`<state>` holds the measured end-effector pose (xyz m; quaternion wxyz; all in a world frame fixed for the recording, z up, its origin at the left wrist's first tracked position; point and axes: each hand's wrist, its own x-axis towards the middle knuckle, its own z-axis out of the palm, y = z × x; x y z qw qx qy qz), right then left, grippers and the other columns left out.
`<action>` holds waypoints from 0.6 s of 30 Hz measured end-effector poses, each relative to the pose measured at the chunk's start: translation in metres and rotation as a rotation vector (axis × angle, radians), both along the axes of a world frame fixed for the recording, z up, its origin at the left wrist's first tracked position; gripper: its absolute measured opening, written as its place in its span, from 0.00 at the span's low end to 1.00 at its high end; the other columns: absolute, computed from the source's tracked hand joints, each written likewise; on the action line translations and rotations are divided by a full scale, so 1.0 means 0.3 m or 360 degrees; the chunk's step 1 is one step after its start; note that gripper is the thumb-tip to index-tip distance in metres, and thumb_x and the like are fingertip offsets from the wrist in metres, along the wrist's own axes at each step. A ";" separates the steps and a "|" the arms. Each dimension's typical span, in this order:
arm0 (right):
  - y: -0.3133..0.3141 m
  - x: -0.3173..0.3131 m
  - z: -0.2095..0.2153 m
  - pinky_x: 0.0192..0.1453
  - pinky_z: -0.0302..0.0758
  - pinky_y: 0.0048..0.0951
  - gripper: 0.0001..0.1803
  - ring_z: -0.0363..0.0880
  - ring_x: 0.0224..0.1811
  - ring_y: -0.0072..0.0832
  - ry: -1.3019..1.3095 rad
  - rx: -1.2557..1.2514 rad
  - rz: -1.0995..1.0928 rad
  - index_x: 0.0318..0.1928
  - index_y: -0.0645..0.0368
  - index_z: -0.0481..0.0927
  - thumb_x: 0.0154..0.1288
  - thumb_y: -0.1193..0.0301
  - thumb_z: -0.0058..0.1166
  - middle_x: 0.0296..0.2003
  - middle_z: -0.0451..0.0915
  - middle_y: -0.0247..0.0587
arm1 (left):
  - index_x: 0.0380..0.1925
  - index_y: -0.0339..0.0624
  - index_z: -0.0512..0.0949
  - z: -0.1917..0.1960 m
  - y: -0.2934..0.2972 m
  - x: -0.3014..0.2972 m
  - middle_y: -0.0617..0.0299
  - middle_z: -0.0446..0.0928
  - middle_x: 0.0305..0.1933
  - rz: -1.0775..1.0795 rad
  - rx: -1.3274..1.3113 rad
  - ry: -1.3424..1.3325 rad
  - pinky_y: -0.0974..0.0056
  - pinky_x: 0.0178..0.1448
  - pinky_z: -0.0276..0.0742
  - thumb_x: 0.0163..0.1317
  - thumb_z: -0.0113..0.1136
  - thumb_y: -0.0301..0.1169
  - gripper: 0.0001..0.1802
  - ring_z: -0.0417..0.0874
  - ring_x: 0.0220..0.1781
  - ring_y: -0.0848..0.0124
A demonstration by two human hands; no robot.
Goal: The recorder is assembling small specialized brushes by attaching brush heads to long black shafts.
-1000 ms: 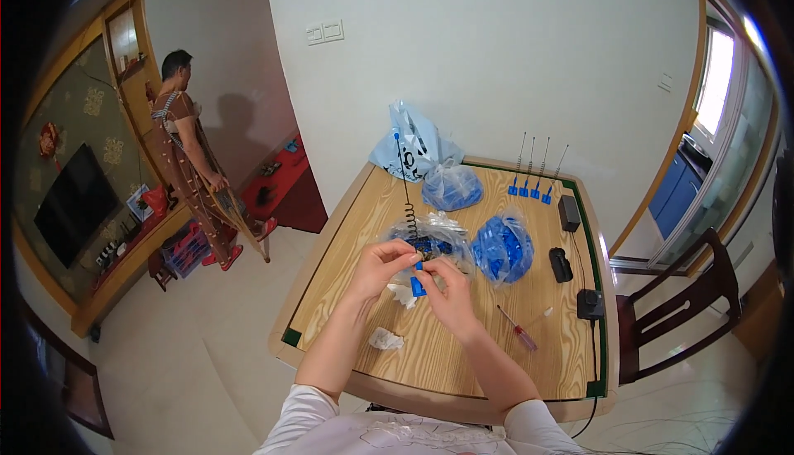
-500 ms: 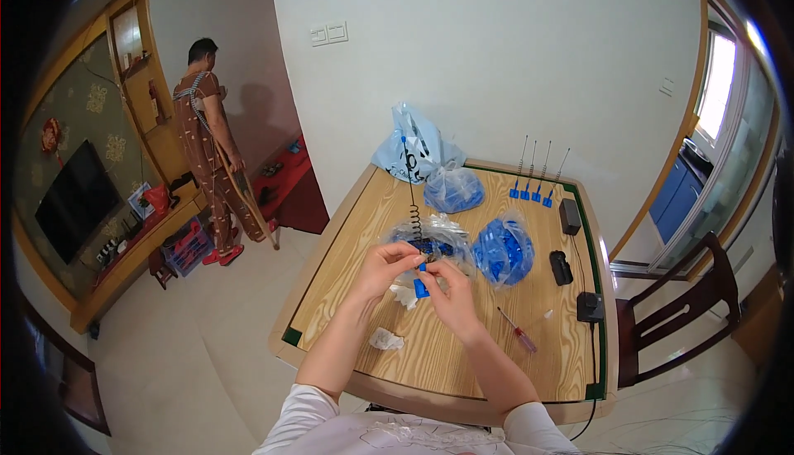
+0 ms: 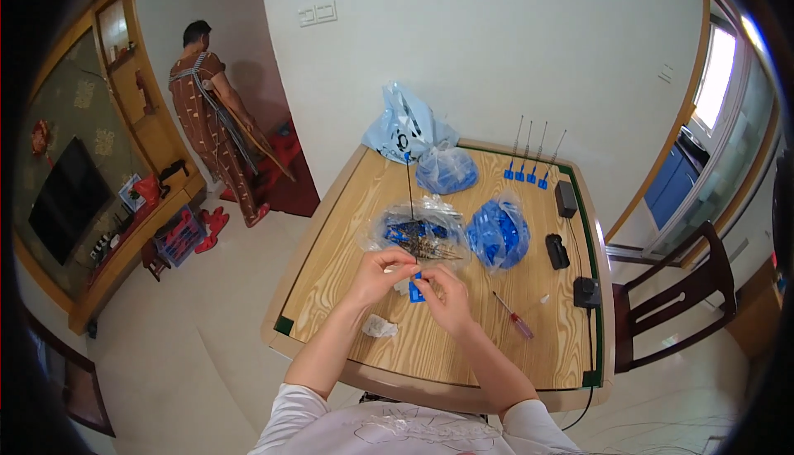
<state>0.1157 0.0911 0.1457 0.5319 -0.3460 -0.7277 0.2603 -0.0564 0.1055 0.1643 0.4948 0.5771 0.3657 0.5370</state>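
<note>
Fingers pinched together, my left hand holds the lower end of a thin black coil antenna, which stands up with a small blue tip. Close beside it, my right hand grips a small blue plastic base just under the antenna. Whether the two parts are joined is hidden by my fingers. Behind my hands lies an open clear bag with blue pieces and dark springy wires. A clear bag of blue parts sits to the right. Several blue-based antennas stand at the far right.
A screwdriver and crumpled white paper lie on the wooden table. Black boxes and a cable line its right side. A light-blue bag and a tied bag stand behind. A person with a crutch is at left.
The antenna's coil, visible above my hands before, is now lower, with a straight rod above them. The person at left has stepped toward the red area. The whole view has shifted slightly.
</note>
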 end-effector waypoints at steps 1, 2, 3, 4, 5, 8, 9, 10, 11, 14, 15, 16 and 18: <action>-0.013 0.006 -0.025 0.43 0.71 0.30 0.04 0.77 0.37 0.35 -0.0027 -0.0050 0.0015 0.35 0.64 0.78 0.60 0.76 0.58 0.32 0.78 0.43 | 0.29 0.34 0.82 -0.027 -0.010 0.001 0.61 0.80 0.35 0.0016 0.0048 0.0105 0.69 0.47 0.73 0.54 0.67 0.22 0.03 0.79 0.39 0.74; -0.018 0.010 -0.064 0.43 0.71 0.30 0.04 0.77 0.37 0.35 -0.0034 -0.0071 0.0000 0.35 0.64 0.78 0.60 0.76 0.58 0.32 0.78 0.43 | 0.29 0.34 0.82 -0.063 -0.022 0.002 0.61 0.80 0.35 0.0001 0.0027 0.0098 0.69 0.47 0.73 0.54 0.67 0.22 0.03 0.79 0.39 0.74; -0.016 0.017 -0.113 0.42 0.71 0.33 0.05 0.76 0.36 0.37 -0.0017 -0.0019 0.0035 0.35 0.63 0.78 0.60 0.75 0.58 0.32 0.77 0.43 | 0.29 0.34 0.82 -0.103 -0.031 0.008 0.60 0.80 0.34 0.0034 -0.0002 0.0173 0.68 0.47 0.73 0.53 0.67 0.22 0.04 0.79 0.39 0.73; -0.017 0.021 -0.155 0.41 0.70 0.35 0.05 0.74 0.35 0.39 0.0000 0.0032 0.0073 0.35 0.63 0.77 0.59 0.75 0.58 0.32 0.77 0.44 | 0.29 0.35 0.82 -0.140 -0.041 0.010 0.59 0.80 0.34 0.0070 -0.0032 0.0248 0.67 0.47 0.73 0.53 0.68 0.22 0.05 0.79 0.39 0.72; -0.021 0.029 -0.190 0.41 0.70 0.35 0.05 0.74 0.35 0.39 -0.0006 0.0016 0.0054 0.35 0.63 0.77 0.59 0.75 0.58 0.32 0.77 0.44 | 0.29 0.35 0.82 -0.172 -0.051 0.016 0.59 0.80 0.34 0.0050 -0.0047 0.0242 0.67 0.47 0.73 0.53 0.68 0.22 0.05 0.79 0.39 0.72; -0.022 0.043 -0.280 0.42 0.71 0.35 0.06 0.74 0.38 0.41 -0.0107 -0.0033 0.0177 0.36 0.62 0.77 0.58 0.76 0.59 0.34 0.77 0.43 | 0.28 0.39 0.83 -0.308 -0.064 0.016 0.60 0.80 0.33 0.0180 0.0108 0.0375 0.64 0.48 0.71 0.50 0.69 0.23 0.05 0.78 0.41 0.67; -0.018 0.049 -0.306 0.42 0.71 0.35 0.06 0.74 0.38 0.41 -0.0113 -0.0048 0.0167 0.36 0.62 0.77 0.58 0.76 0.59 0.34 0.77 0.43 | 0.28 0.39 0.83 -0.334 -0.069 0.018 0.60 0.80 0.33 0.0168 0.0095 0.0368 0.64 0.48 0.71 0.50 0.69 0.23 0.05 0.78 0.41 0.67; -0.012 0.055 -0.331 0.43 0.72 0.36 0.07 0.74 0.39 0.42 -0.0161 -0.0048 0.0205 0.37 0.61 0.77 0.58 0.76 0.59 0.35 0.77 0.43 | 0.28 0.39 0.83 -0.359 -0.070 0.018 0.60 0.80 0.33 0.0207 0.0171 0.0444 0.64 0.48 0.71 0.50 0.70 0.23 0.05 0.77 0.41 0.67; -0.004 0.060 -0.355 0.44 0.72 0.36 0.08 0.74 0.40 0.43 -0.0209 -0.0049 0.0244 0.38 0.61 0.77 0.58 0.76 0.59 0.36 0.77 0.43 | 0.28 0.40 0.83 -0.382 -0.069 0.019 0.61 0.80 0.33 0.0247 0.0247 0.0520 0.64 0.48 0.71 0.49 0.70 0.24 0.06 0.77 0.41 0.66; 0.015 0.071 -0.404 0.47 0.72 0.38 0.09 0.74 0.42 0.44 -0.0254 -0.0117 0.0289 0.40 0.61 0.76 0.59 0.76 0.59 0.38 0.76 0.44 | 0.28 0.40 0.83 -0.413 -0.070 0.044 0.62 0.79 0.33 0.0280 0.0273 0.0500 0.64 0.46 0.71 0.48 0.71 0.22 0.07 0.76 0.40 0.66; 0.019 0.071 -0.405 0.47 0.72 0.38 0.09 0.74 0.42 0.44 -0.0259 -0.0133 0.0288 0.40 0.61 0.76 0.59 0.76 0.59 0.38 0.76 0.44 | 0.27 0.39 0.83 -0.419 -0.069 0.045 0.62 0.78 0.33 0.0294 0.0257 0.0500 0.65 0.46 0.71 0.47 0.71 0.21 0.07 0.76 0.39 0.67; 0.022 0.070 -0.402 0.47 0.72 0.38 0.10 0.74 0.42 0.44 -0.0298 -0.0144 0.0296 0.41 0.61 0.76 0.59 0.76 0.59 0.39 0.76 0.45 | 0.27 0.39 0.83 -0.431 -0.065 0.043 0.62 0.78 0.33 0.0290 0.0242 0.0496 0.65 0.46 0.71 0.47 0.71 0.21 0.07 0.76 0.39 0.67; 0.037 0.070 -0.418 0.47 0.72 0.39 0.10 0.74 0.43 0.45 -0.0341 -0.0168 0.0302 0.41 0.62 0.76 0.58 0.77 0.58 0.39 0.76 0.45 | 0.28 0.41 0.83 -0.452 -0.052 0.038 0.62 0.80 0.33 0.0307 0.0346 0.0583 0.63 0.46 0.72 0.46 0.70 0.22 0.07 0.76 0.41 0.64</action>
